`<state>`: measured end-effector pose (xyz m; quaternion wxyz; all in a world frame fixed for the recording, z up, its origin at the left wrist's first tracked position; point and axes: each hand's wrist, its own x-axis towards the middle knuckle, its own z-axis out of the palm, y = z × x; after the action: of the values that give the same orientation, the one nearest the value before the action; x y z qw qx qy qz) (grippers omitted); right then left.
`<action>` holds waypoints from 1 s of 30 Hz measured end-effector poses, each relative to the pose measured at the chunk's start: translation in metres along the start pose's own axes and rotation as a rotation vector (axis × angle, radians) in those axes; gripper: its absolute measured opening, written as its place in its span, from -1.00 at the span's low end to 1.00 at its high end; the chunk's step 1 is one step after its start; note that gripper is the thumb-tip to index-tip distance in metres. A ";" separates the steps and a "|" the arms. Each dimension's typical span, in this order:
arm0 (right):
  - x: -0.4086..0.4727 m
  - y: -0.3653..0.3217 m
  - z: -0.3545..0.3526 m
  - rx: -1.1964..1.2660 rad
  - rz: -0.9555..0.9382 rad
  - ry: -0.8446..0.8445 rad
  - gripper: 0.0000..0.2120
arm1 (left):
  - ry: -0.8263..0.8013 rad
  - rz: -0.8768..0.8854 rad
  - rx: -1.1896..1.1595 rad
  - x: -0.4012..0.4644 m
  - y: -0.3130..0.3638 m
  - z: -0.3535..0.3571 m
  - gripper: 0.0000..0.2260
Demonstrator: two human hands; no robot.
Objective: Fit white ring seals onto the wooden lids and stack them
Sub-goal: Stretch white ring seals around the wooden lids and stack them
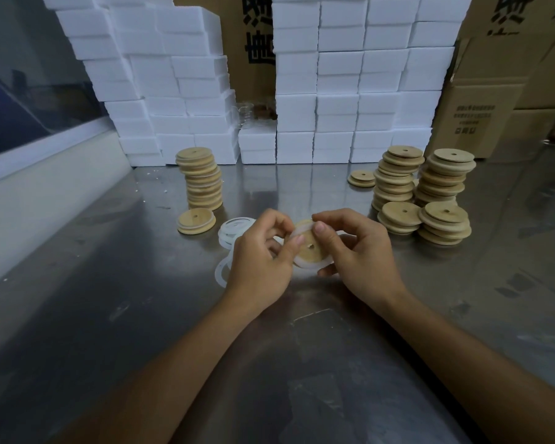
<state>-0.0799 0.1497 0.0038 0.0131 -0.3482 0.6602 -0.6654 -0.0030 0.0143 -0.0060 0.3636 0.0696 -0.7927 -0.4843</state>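
Note:
Both hands hold one round wooden lid (pixel 309 248) with a small centre hole, tilted above the steel table. A white ring seal (pixel 305 265) runs around the lid's rim. My left hand (pixel 259 258) pinches the lid's left edge with thumb and fingers. My right hand (pixel 356 248) grips its right side, thumb pressed on the upper rim. Loose white ring seals (pixel 233 230) lie on the table just left of my hands. A tall stack of lids (pixel 201 178) stands at the back left, with a single sealed lid (pixel 195 220) in front of it.
Several piles of bare wooden lids (pixel 425 190) stand at the right, a small pair (pixel 362 178) behind them. White foam boxes (pixel 340 100) form a wall along the back of the steel table (pixel 141 315), with cardboard cartons (pixel 500 100) at the right.

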 end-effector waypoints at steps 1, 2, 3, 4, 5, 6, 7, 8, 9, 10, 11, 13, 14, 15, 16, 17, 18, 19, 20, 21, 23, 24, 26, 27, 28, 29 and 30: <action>0.000 0.000 0.000 -0.005 -0.015 0.011 -0.91 | 0.006 -0.001 0.001 0.000 0.000 0.000 -0.78; 0.001 0.001 0.000 -0.015 -0.032 0.021 -0.93 | 0.013 0.006 0.001 0.000 0.000 0.000 -0.79; 0.001 0.001 0.000 -0.025 -0.047 0.026 -0.95 | 0.022 0.016 -0.004 0.001 0.000 0.000 -0.80; 0.002 0.002 0.000 -0.030 -0.054 0.027 -0.96 | 0.032 0.025 -0.018 0.001 0.001 0.000 -0.81; 0.002 0.003 0.000 -0.030 -0.056 0.026 -0.96 | 0.043 0.030 -0.036 0.001 0.002 0.000 -0.79; 0.002 0.003 0.001 -0.022 -0.051 0.027 -0.95 | 0.054 0.027 -0.053 0.001 0.003 -0.001 -0.77; 0.002 0.003 0.000 -0.011 -0.042 0.029 -0.94 | 0.061 0.011 -0.072 0.001 0.003 -0.001 -0.77; 0.002 0.003 0.000 0.000 -0.031 0.033 -0.93 | 0.062 -0.019 -0.096 0.002 0.002 0.000 -0.78; 0.002 0.003 0.000 0.006 -0.021 0.037 -0.92 | 0.054 -0.051 -0.123 0.002 0.001 0.000 -0.79; 0.002 0.003 0.000 0.008 -0.011 0.041 -0.91 | 0.043 -0.074 -0.151 0.001 0.000 0.001 -0.81; 0.002 0.003 0.000 0.005 -0.002 0.043 -0.90 | 0.036 -0.089 -0.177 0.001 0.001 0.002 -0.82; 0.002 0.003 0.000 -0.001 0.015 0.040 -0.88 | 0.041 -0.095 -0.191 0.001 0.002 0.002 -0.80; 0.002 0.003 0.000 -0.002 0.022 0.038 -0.88 | 0.048 -0.089 -0.182 0.001 0.003 0.002 -0.80; 0.002 0.002 0.000 -0.003 0.027 0.039 -0.88 | 0.053 -0.087 -0.173 0.002 0.003 0.002 -0.81; 0.002 0.002 0.000 -0.008 0.029 0.040 -0.88 | 0.052 -0.098 -0.171 0.002 0.004 0.001 -0.83; 0.002 0.002 0.000 -0.018 0.027 0.041 -0.88 | 0.048 -0.120 -0.180 0.002 0.004 0.001 -0.84; 0.002 0.002 0.000 -0.027 0.026 0.039 -0.89 | 0.045 -0.149 -0.201 0.001 0.004 0.001 -0.84; 0.002 0.001 0.000 -0.032 0.028 0.037 -0.89 | 0.045 -0.177 -0.220 0.001 0.005 0.001 -0.83; 0.002 0.001 0.000 -0.038 0.031 0.035 -0.89 | 0.048 -0.200 -0.231 0.001 0.006 0.001 -0.83; 0.002 0.001 0.000 -0.052 0.031 0.033 -0.90 | 0.052 -0.213 -0.232 0.001 0.006 0.001 -0.82; 0.002 0.001 0.000 -0.079 0.030 0.029 -0.91 | 0.066 -0.232 -0.236 0.001 0.007 0.000 -0.82; 0.003 0.001 0.000 -0.077 0.036 0.027 -0.92 | 0.077 -0.245 -0.242 0.001 0.007 0.000 -0.82; 0.003 0.000 0.002 -0.042 0.062 0.028 -0.92 | 0.099 -0.262 -0.245 0.001 0.007 0.001 -0.81; 0.003 0.000 0.003 -0.017 0.073 0.033 -0.91 | 0.107 -0.262 -0.240 0.001 0.008 0.001 -0.81; 0.003 -0.001 0.004 0.002 0.080 0.038 -0.91 | 0.112 -0.262 -0.237 0.000 0.009 0.001 -0.81; 0.003 -0.001 0.005 0.014 0.085 0.040 -0.91 | 0.112 -0.262 -0.239 0.000 0.009 0.002 -0.81; 0.003 -0.001 0.005 0.024 0.087 0.039 -0.90 | 0.113 -0.260 -0.242 0.000 0.010 0.001 -0.80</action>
<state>-0.0795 0.1441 0.0059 0.0336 -0.3059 0.6667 -0.6788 -0.0017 0.0203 0.0016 0.3474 0.1542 -0.6913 -0.6146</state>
